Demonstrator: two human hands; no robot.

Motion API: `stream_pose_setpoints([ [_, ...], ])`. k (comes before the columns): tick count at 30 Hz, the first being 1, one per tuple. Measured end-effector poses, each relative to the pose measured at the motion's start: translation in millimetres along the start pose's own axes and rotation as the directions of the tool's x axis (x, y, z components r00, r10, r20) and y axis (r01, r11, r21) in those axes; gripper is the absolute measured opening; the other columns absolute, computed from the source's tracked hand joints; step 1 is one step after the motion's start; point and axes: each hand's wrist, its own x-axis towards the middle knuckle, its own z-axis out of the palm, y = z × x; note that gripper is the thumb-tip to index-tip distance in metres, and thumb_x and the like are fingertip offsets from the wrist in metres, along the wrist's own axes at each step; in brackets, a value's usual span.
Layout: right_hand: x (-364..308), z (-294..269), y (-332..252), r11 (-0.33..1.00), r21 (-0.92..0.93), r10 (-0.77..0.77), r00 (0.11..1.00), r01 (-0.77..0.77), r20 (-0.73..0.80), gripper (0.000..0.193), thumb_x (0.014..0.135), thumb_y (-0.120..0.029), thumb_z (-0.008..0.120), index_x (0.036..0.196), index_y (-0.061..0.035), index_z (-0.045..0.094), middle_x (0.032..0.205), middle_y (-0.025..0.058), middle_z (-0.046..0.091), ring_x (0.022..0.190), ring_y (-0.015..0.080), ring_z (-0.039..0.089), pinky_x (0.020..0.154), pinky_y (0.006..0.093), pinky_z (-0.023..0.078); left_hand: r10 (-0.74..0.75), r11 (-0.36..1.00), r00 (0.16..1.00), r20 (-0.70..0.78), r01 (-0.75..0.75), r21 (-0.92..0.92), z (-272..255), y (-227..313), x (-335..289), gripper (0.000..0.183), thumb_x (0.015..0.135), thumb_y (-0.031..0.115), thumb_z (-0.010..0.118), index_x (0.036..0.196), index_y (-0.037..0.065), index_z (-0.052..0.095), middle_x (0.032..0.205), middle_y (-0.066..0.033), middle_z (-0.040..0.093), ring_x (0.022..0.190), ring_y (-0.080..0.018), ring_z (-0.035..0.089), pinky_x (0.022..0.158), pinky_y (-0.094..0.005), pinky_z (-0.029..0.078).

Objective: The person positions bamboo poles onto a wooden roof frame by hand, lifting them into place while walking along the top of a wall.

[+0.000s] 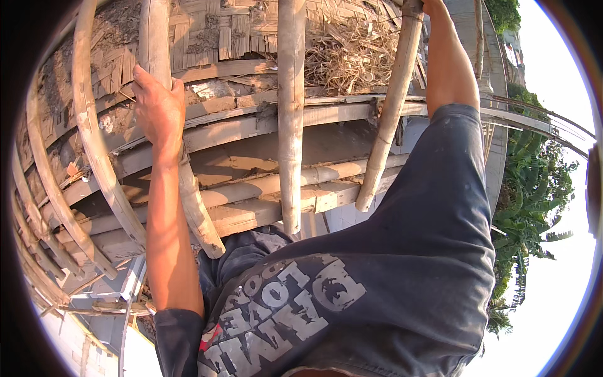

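Note:
My left hand [160,110] is closed around a bamboo pole [156,38], its back toward me. The pole's cut lower end shows beyond my wrist, beside the forearm. At the upper edge, a small part of my right hand [431,5] shows against the top of a slanting bamboo pole [391,107]; its fingers are cut off by the picture's edge. Between my arms another bamboo pole [291,119] stands nearly upright in view. Behind the poles lies woven bamboo matting [242,31], worn and dirty, with a heap of dry straw-like shreds [348,60] on it.
More bamboo poles [94,125] run side by side on the left. Long wooden beams [245,129] and a horizontal bamboo pole [251,186] cross below the matting. Thin rods [540,119] stick out at the right, before green trees [534,188]. A pale structure [119,283] shows at lower left.

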Motion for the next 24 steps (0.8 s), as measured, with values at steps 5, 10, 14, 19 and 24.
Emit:
stream_pose_setpoints([
  [5, -10.6, -30.3, -20.7, 0.999, -0.018, -0.028, 1.000, 0.028, 0.003, 0.037, 0.080, -0.030, 0.084, 0.100, 0.0010, 0.079, 0.086, 0.0118, 0.073, 0.075, 0.0233, 0.068, 0.068, 0.0413, 0.055, 0.007, 1.000, 1.000, -0.008, -0.007, -0.024, -1.0, -1.4, -0.2, 0.078, 0.088, 0.026, 0.078, 0.147, -0.003, 0.036, 0.129, -0.0316, 0.059, 0.104, -0.0503, 0.068, 0.086, -0.0558, 0.059],
  [10, -20.7, -64.1, -36.7, 0.997, -0.059, -0.046, 0.999, 0.045, -0.017, 0.035, 0.081, -0.029, 0.083, 0.099, 0.0006, 0.079, 0.083, 0.0111, 0.073, 0.072, 0.0229, 0.067, 0.066, 0.0412, 0.055, 0.000, 0.999, 0.999, 0.041, 0.002, -0.033, -6.1, 3.7, -1.8, 0.082, 0.088, 0.025, 0.078, 0.150, -0.004, 0.033, 0.135, -0.0319, 0.055, 0.109, -0.0509, 0.066, 0.090, -0.0556, 0.057],
  [14, -30.2, -97.6, -51.3, 0.990, -0.116, -0.087, 0.995, 0.081, -0.044, 0.033, 0.081, -0.028, 0.083, 0.098, 0.0002, 0.080, 0.082, 0.0105, 0.073, 0.070, 0.0225, 0.066, 0.065, 0.0412, 0.054, 0.041, 0.993, 0.999, 0.020, -0.038, -0.112, 1.7, -8.3, -0.8, 0.083, 0.088, 0.024, 0.078, 0.151, -0.004, 0.032, 0.138, -0.0327, 0.052, 0.109, -0.0509, 0.066, 0.090, -0.0560, 0.057],
  [19, -66.2, -117.5, -76.4, 0.890, -0.457, -0.074, 0.989, 0.007, -0.128, 0.035, 0.079, -0.028, 0.085, 0.100, -0.0005, 0.080, 0.089, 0.0110, 0.076, 0.077, 0.0238, 0.071, 0.068, 0.0436, 0.055, 0.026, 0.993, 0.999, 0.028, -0.023, -0.115, -5.9, -5.1, -1.3, 0.084, 0.087, 0.022, 0.080, 0.151, -0.003, 0.032, 0.131, -0.0316, 0.055, 0.107, -0.0498, 0.067, 0.087, -0.0551, 0.057],
  [24, -102.7, -156.3, -62.1, 0.927, -0.371, -0.003, 0.991, -0.047, -0.132, 0.034, 0.083, -0.032, 0.082, 0.103, -0.0036, 0.080, 0.094, 0.0157, 0.077, 0.082, 0.0294, 0.073, 0.075, 0.0450, 0.058, 0.027, 0.993, 1.000, -0.008, -0.028, -0.113, -5.3, -5.7, -0.4, 0.085, 0.085, 0.020, 0.081, 0.151, -0.003, 0.032, 0.126, -0.0300, 0.057, 0.105, -0.0489, 0.067, 0.086, -0.0537, 0.058],
])
